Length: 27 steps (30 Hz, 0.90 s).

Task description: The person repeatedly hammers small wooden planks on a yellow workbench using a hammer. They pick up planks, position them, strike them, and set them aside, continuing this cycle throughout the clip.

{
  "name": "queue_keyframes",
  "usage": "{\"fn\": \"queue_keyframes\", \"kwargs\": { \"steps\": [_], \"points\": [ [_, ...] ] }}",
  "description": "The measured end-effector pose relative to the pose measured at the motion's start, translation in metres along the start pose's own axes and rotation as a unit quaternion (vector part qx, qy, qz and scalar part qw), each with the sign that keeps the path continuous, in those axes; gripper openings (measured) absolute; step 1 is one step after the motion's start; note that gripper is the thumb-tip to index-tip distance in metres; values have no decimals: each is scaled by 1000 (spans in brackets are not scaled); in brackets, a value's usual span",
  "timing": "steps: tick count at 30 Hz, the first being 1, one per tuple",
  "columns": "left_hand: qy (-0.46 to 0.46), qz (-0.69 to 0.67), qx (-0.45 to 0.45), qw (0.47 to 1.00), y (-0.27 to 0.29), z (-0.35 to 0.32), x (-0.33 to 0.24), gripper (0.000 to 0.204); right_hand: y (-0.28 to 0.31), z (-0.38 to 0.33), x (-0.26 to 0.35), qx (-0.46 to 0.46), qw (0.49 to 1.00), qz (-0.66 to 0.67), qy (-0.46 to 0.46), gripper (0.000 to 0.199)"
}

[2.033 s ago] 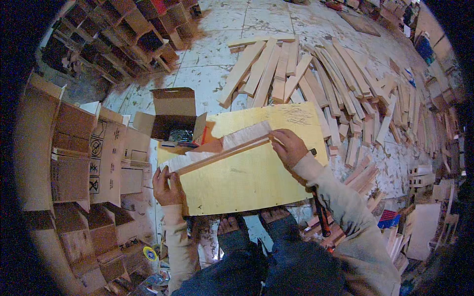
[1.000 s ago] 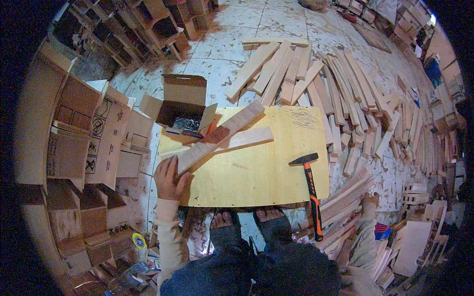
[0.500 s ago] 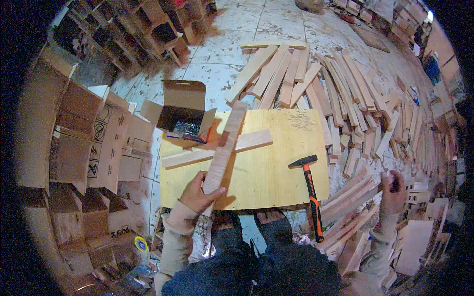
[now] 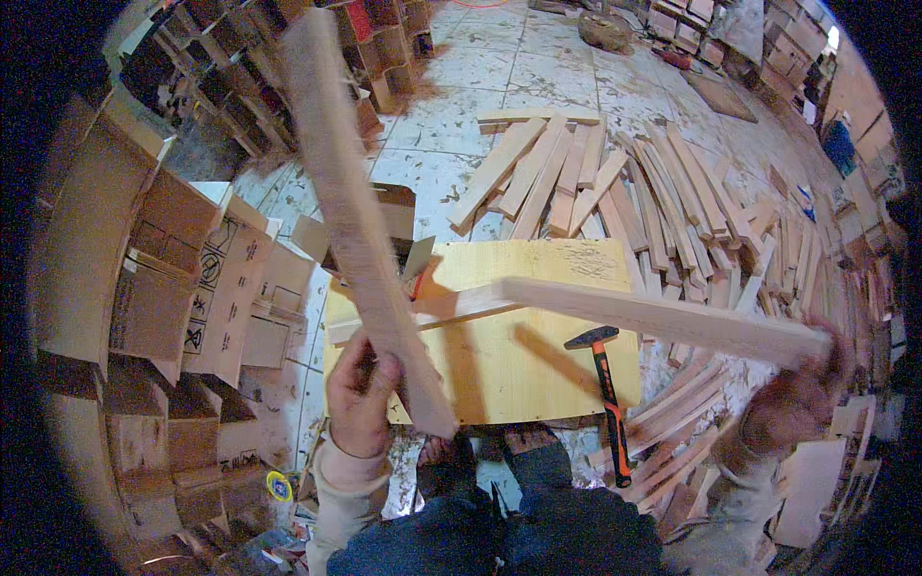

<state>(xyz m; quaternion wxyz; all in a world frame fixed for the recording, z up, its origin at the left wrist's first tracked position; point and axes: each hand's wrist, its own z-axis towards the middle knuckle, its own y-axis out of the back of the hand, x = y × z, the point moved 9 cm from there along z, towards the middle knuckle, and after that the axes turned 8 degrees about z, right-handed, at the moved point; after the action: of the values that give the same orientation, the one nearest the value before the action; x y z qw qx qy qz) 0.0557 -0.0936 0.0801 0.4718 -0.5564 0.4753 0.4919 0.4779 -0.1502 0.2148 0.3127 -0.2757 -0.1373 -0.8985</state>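
My left hand [image 4: 361,392] is closed round the lower part of a long wooden slat [image 4: 357,216], raised and tilted so its far end leans up and left. At the right, my right hand [image 4: 789,408], somewhat blurred, grips the near end of a second wooden slat [image 4: 663,320], which reaches leftward over the yellow board [image 4: 567,384]. A third wooden slat [image 4: 463,307] lies across that board, partly covered by the raised ones. On the board's right side rests a hammer [image 4: 607,398] with a black head and an orange and black handle, its end overhanging the near edge.
An open cardboard box [image 4: 396,206] stands at the board's far left, mostly hidden behind the left slat. Beyond the board, a large pile of slats [image 4: 576,178] spreads over the tiled floor to the right. Cardboard boxes [image 4: 221,278] line the left side.
My left hand has swung its slat upward, its far end moving left. My right hand, previously without a slat, now holds one extending over the board. The view has shifted slightly.
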Motion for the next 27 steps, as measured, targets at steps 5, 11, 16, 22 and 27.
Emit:
{"fn": "queue_keyframes", "kwargs": {
  "steps": [5,11,16,22,27],
  "points": [
    [34,22,-220,975,70,1,10,39,-126,-108,-103,322,839,174,-403,32],
    [-76,282,-131,947,78,4,1,57,-204,-185,-121,501,764,226,-338,24],
    [-137,385,-92,908,77,8,9,51,-226,-210,-125,581,691,233,-362,18],
    [-196,519,-23,831,75,7,19,48,-237,-202,-117,558,771,239,-195,20],
    [-186,504,-25,843,87,2,28,49,-233,-208,-112,562,808,154,-93,23]
  ]
}}
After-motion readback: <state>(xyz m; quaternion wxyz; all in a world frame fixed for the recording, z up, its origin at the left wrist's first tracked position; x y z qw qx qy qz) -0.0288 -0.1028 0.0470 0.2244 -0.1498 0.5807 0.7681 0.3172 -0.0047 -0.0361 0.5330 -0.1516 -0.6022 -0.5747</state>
